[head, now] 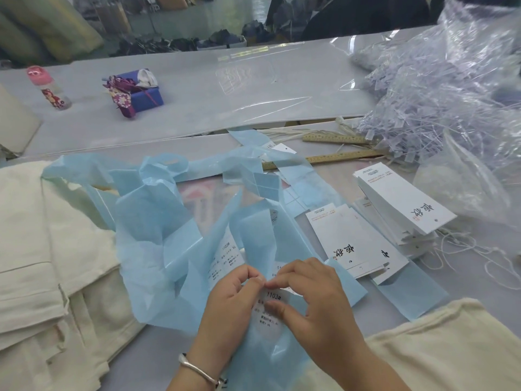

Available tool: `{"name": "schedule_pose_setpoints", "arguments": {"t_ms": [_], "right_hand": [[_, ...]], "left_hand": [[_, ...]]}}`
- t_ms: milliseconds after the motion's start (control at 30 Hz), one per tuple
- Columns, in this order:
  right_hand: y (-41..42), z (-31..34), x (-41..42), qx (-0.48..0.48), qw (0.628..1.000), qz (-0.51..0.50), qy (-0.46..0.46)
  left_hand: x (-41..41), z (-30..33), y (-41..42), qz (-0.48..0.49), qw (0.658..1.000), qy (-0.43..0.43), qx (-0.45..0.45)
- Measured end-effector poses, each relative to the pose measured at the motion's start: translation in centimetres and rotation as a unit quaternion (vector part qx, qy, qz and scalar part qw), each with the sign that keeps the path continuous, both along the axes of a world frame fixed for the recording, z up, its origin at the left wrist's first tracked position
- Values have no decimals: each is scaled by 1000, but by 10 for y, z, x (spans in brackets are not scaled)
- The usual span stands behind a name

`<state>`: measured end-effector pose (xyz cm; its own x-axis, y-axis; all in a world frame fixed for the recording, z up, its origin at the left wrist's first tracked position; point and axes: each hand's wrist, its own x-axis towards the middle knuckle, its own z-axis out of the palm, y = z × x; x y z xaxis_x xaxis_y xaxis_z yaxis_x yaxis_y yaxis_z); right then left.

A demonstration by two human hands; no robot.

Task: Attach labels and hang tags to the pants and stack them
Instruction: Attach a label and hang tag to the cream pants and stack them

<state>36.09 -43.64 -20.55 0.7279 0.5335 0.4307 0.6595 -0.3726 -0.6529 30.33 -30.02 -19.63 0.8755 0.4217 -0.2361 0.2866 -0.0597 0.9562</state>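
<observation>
My left hand [229, 303] and my right hand [313, 294] meet at the bottom centre and pinch a white sticker label [272, 299] printed "1103#", which lies on a light blue backing strip [253, 356]. More blue backing strips [158, 218] with labels curl across the table middle. White hang tags [352, 244] with black brush lettering lie to the right, beside a taller stack of tags [400, 198]. Cream pants lie stacked at the left [48, 263]. Another cream pair [451, 348] sits at the bottom right.
A heap of clear plastic tag fasteners [428, 114] in a plastic bag fills the right back. Two wooden rulers [335, 158] lie mid-table. A blue box [143, 94] and a small bottle [49, 88] stand far left. Loose white strings [473, 252] trail at the right.
</observation>
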Motion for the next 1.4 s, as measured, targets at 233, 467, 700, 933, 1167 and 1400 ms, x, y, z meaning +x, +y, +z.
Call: {"name": "schedule_pose_setpoints", "arguments": {"t_ms": [233,467,700,933,1167,1400], "right_hand": [[-3,-3,1,-23,991,-58,-119],[-2,3,-2,-21,983,-58,-173],[-3,1,-2,-9,980,-54,-191],[-3,-6,-5,-2,983,-44,-177],[-6,-4,-4,-15,982,-45,-181],[-5,0,-4,2,981,-42,-190]], "left_hand": [[-1,2,2,-18,999,7,-47],[0,2,6,-6,993,-3,-114],[2,2,11,-42,988,36,-143],[3,6,14,-55,986,59,-149],[3,1,12,-53,984,59,-160],[5,4,15,-51,983,71,-164]]}}
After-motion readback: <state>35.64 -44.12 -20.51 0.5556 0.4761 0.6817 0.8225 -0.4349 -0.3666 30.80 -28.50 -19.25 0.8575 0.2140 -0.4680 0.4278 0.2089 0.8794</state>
